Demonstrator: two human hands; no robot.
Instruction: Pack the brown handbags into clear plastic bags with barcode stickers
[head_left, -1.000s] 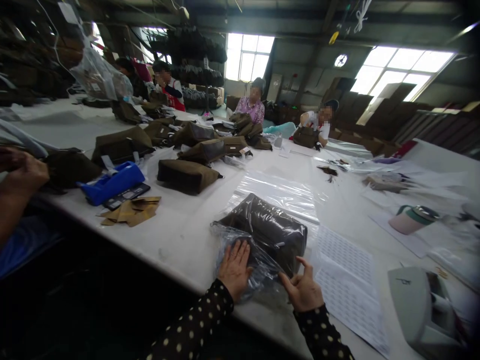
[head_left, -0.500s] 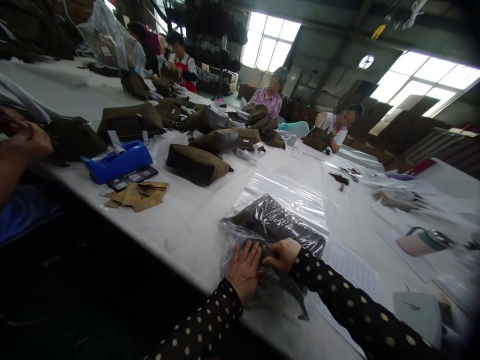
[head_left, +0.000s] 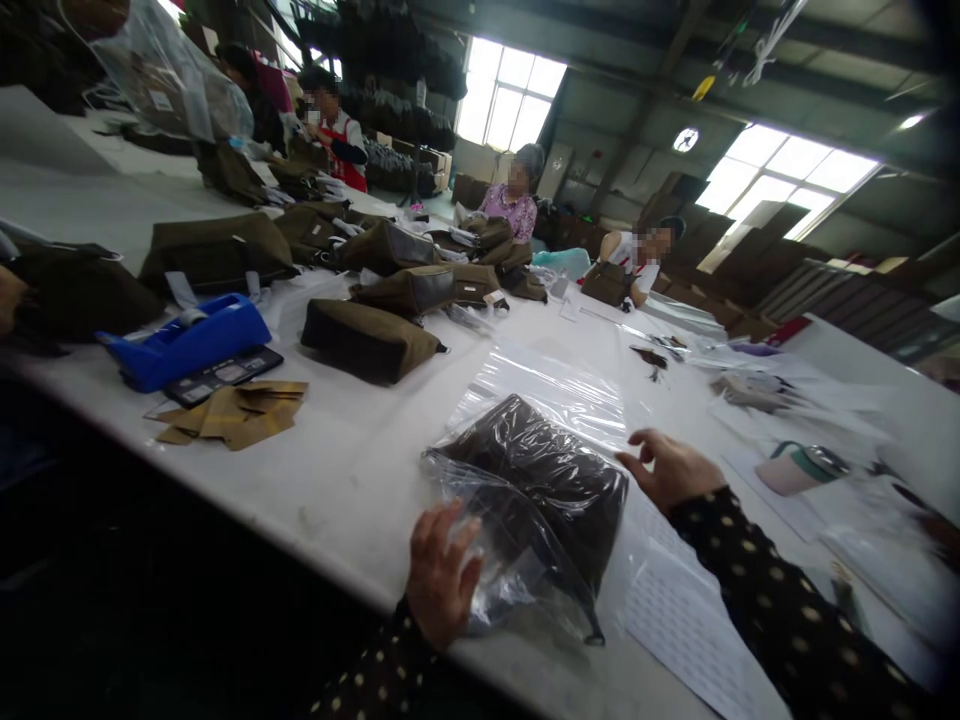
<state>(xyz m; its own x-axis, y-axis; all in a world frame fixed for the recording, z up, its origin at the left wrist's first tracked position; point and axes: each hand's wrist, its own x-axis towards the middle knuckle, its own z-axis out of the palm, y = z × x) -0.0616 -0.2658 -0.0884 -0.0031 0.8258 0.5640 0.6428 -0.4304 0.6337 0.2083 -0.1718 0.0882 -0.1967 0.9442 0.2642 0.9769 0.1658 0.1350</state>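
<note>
A dark brown bag (head_left: pixel 517 455) lies in a clear plastic sleeve (head_left: pixel 499 570) on the white table (head_left: pixel 352 480) in front of me. The sleeve's near end is loose and crumpled, with a dark strap end showing through it. Beside the near left edge of the sleeve is my left hand (head_left: pixel 442 570), fingers raised and apart; whether it touches the plastic I cannot tell. My right hand (head_left: pixel 671 470) hovers by the far right corner of the wrapped bag, thumb and forefinger parted, nothing visible between them. Flat clear plastic bags (head_left: pixel 540 385) lie just beyond the bag.
To the left are a blue tape dispenser (head_left: pixel 187 340), brown paper pieces (head_left: pixel 236 412) and several olive-brown bags (head_left: pixel 371 340). Printed sheets (head_left: pixel 675 610) and a pink-green cup (head_left: pixel 802 467) stand right. Co-workers (head_left: pixel 510 205) sit across the table; another person's hand (head_left: pixel 9 298) shows at far left.
Both hands have come off the middle of the wrapped bag: the left drew back toward the near left, the right moved to the far right corner. The view has shifted slightly.
</note>
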